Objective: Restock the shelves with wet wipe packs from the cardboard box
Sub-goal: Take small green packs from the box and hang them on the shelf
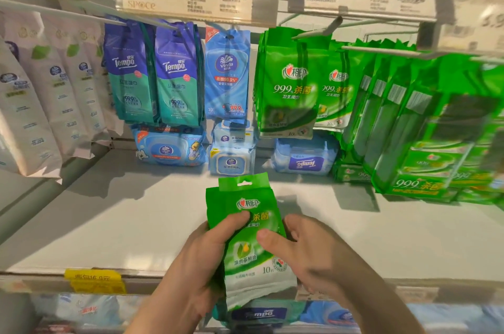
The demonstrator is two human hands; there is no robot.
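Green wipe pack (252, 241) upright, clamped between both hands: left hand (201, 257) thumb across its front, right hand (308, 249) fingers curled on its edge, above the shelf (136, 224).

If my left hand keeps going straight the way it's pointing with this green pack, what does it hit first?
Probably the stacked Vinda tub packs at the back of the shelf. The left hand holds the green pack aimed up and forward over bare shelf; depth is hard to judge.
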